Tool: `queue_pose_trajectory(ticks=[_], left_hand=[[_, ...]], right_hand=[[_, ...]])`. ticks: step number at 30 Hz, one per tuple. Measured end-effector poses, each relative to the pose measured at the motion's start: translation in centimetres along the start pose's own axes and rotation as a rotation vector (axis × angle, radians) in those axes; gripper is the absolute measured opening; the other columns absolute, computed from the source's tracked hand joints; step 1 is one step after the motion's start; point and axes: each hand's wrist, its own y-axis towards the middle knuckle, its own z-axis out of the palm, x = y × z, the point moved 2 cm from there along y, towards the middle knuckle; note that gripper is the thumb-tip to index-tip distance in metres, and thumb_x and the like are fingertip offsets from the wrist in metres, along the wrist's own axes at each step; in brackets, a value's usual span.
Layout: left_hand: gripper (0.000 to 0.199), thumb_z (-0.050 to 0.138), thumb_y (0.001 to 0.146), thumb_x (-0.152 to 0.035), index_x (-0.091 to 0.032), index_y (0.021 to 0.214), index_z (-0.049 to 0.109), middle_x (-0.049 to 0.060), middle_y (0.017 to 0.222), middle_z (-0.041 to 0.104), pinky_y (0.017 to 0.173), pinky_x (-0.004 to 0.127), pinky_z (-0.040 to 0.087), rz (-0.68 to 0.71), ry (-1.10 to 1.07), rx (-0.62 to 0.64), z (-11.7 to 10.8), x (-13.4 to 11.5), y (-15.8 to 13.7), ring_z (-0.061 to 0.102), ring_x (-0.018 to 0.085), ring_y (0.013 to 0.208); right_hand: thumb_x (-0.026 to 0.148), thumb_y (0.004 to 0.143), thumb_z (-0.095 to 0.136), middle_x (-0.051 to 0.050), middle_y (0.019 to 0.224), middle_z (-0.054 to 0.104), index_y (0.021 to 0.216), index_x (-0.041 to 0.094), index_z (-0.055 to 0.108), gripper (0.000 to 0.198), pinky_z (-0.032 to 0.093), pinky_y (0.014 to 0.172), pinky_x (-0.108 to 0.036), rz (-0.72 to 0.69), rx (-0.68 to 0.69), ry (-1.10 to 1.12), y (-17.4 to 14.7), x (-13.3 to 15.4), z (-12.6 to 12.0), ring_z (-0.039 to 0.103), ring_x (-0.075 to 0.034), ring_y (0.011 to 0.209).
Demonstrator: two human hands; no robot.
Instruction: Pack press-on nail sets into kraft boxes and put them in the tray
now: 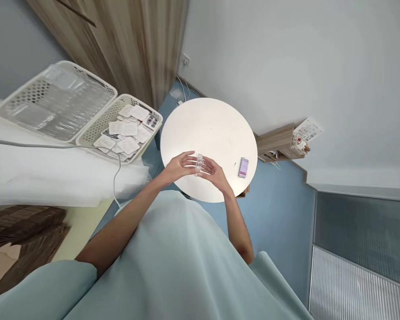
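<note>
Between my two hands is a small clear plastic piece (199,162), narrow and upright with a ridged outline; its exact kind is too small to tell. My left hand (177,167) grips its left side, thumb below and fingers stretched along above. From the other side my right hand (216,174) grips it too, fingers curved and thumb at the lower end. Both hands are over the front part of a round white table (213,120). To their right on the tabletop lies a purple phone-like item (243,168), blurred by pixelation.
Left of the table stand a white basket (115,92) with stacked clear plastic packaging and a second basket (160,120) with white cards (128,144). A grey cable (53,146) crosses the white bundle (36,178). A wooden shelf (276,142) stands by the wall.
</note>
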Motion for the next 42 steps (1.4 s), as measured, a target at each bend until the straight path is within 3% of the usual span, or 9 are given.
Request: queue_pose_trajectory(ticks=[9,14,19,28,35,42], left_hand=[[0.106,0.106,0.056,-0.057,-0.024,0.149,0.067,0.017,0.141,0.076,0.116,0.063,0.06,-0.14,0.113,0.049,6.5,3.5,1.6,0.07,0.044,0.137],[0.111,0.11,0.046,-0.055,-0.023,0.145,0.071,0.016,0.137,0.079,0.118,0.063,0.059,-0.239,0.16,0.075,8.2,4.9,1.7,0.071,0.045,0.136],[0.111,0.11,0.046,-0.056,-0.025,0.145,0.072,0.016,0.142,0.077,0.117,0.062,0.06,-0.258,0.194,0.059,9.2,5.4,1.6,0.07,0.045,0.137],[0.112,0.11,0.048,-0.055,-0.026,0.149,0.071,0.016,0.146,0.075,0.114,0.06,0.063,-0.283,0.287,0.043,9.1,5.0,0.7,0.069,0.046,0.138],[0.111,0.109,0.048,-0.053,-0.029,0.149,0.069,0.013,0.14,0.076,0.112,0.059,0.064,-0.278,0.303,0.019,8.4,5.3,-0.2,0.071,0.043,0.135],[0.119,0.111,0.041,-0.048,-0.025,0.149,0.068,0.015,0.14,0.076,0.11,0.057,0.064,-0.323,0.279,0.036,7.4,5.4,-0.8,0.07,0.045,0.136]], right_hand=[[0.049,0.072,0.103,-0.01,0.153,0.071,0.158,0.03,0.06,0.098,0.061,0.121,-0.053,0.099,-0.036,0.219,-4.8,-6.4,-4.5,0.073,-0.031,0.138],[0.047,0.073,0.103,-0.008,0.151,0.072,0.155,0.031,0.062,0.093,0.062,0.12,-0.053,0.123,-0.006,0.282,-6.6,-8.4,-5.8,0.075,-0.032,0.136],[0.05,0.073,0.102,-0.01,0.149,0.073,0.157,0.03,0.061,0.096,0.063,0.118,-0.054,0.126,-0.03,0.28,-7.4,-9.5,-6.1,0.076,-0.033,0.132],[0.052,0.071,0.103,-0.01,0.15,0.072,0.159,0.031,0.061,0.099,0.066,0.114,-0.053,0.134,0.006,0.305,-7.6,-10.1,-5.8,0.077,-0.034,0.13],[0.052,0.07,0.103,-0.009,0.148,0.072,0.158,0.031,0.059,0.101,0.066,0.114,-0.051,0.149,-0.015,0.345,-8.0,-10.6,-4.2,0.078,-0.032,0.128],[0.05,0.069,0.104,-0.008,0.148,0.072,0.156,0.031,0.061,0.098,0.065,0.115,-0.052,0.163,0.03,0.363,-8.2,-10.3,-3.5,0.078,-0.033,0.127]])
